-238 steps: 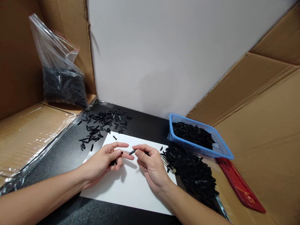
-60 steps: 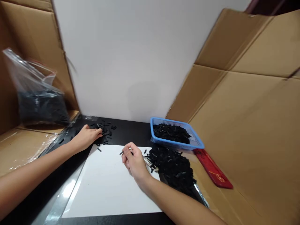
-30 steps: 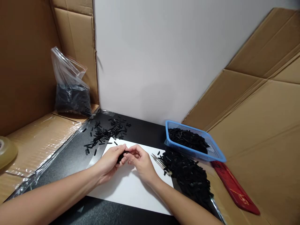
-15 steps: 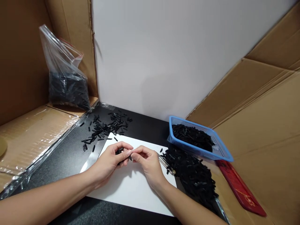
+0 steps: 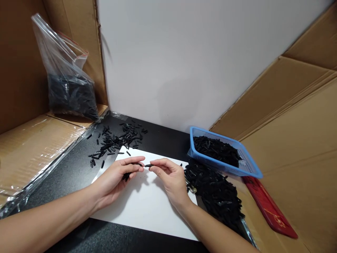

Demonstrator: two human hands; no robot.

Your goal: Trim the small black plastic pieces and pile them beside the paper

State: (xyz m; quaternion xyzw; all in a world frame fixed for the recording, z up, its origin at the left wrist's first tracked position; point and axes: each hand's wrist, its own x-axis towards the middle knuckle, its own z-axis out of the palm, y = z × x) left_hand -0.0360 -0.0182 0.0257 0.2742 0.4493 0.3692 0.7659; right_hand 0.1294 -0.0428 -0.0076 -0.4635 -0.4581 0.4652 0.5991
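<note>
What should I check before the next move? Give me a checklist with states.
1. Right hand pinching a black piece: ok.
2. Left hand holding further pieces: ok.
3. Black piece clear of the left fingertips: cannot tell; they nearly meet.
4. White sheet beneath both hands: ok.
5. Metal tool fully in view: not ok; mostly hidden beside the right hand.
6. Blue basket upright: ok.

Red obj. [image 5: 270,209] by cdbd panel [image 5: 297,151], wht wall [image 5: 168,52] behind
</note>
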